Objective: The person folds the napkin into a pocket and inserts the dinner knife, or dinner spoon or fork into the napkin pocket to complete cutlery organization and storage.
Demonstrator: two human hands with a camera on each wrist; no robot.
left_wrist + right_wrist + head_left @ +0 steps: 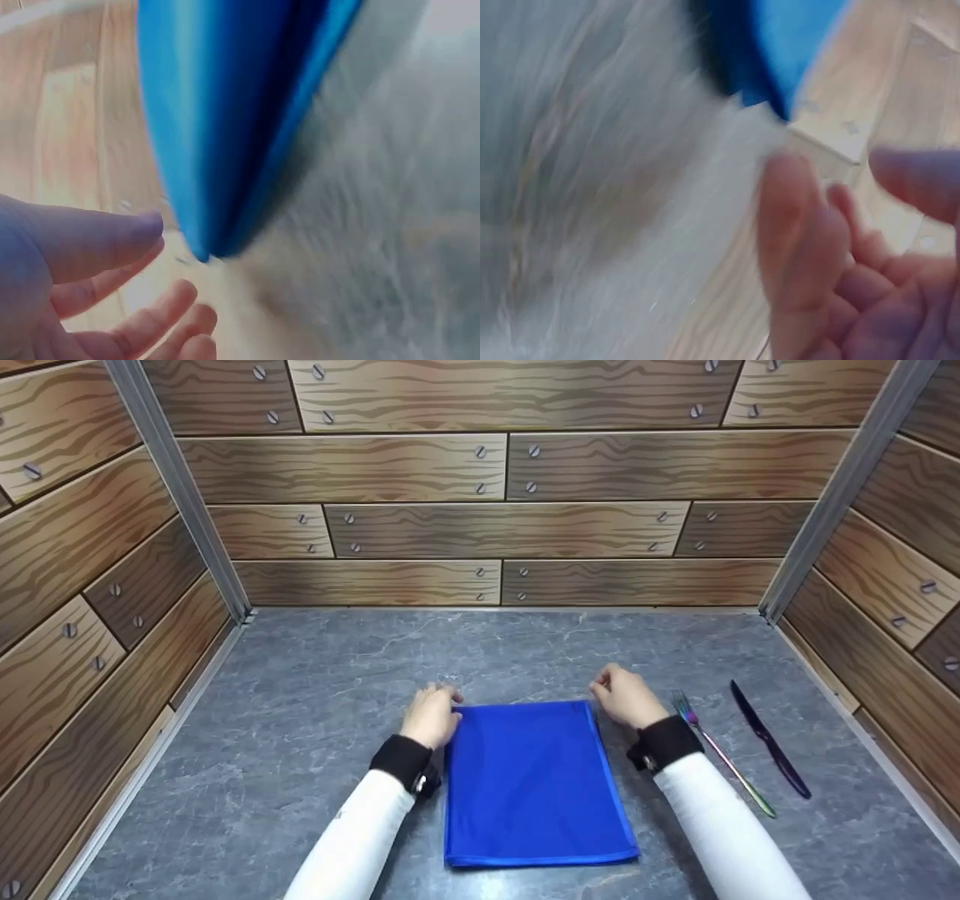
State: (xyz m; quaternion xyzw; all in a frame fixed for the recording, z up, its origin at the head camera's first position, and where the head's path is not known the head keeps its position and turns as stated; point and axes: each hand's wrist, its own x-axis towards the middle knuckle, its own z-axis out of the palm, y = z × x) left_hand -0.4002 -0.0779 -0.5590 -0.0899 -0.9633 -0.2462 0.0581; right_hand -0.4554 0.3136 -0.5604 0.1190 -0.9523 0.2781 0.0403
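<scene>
- Now apparently straightening blue cloth [532,780], flat on worktop [337,660]
- By far corners, gripping nothing, with digits apart on left hand [433,716] and right hand [628,697]
- Seemingly calls for squaring edges next

Both arms extend forward, forearms angled inward, hands well apart. Left arm [352,840]: white sleeve, black band [403,759] at the wrist; left hand [431,718] palm down, thumb [105,238] held clear of the loosely bent fingers, nothing gripped. Right arm [739,829]: matching sleeve and band; right hand [628,697] turned inward, fingers [802,225] loosely curled, thumb standing apart from them, grip likewise vacant from where I stand.
</scene>
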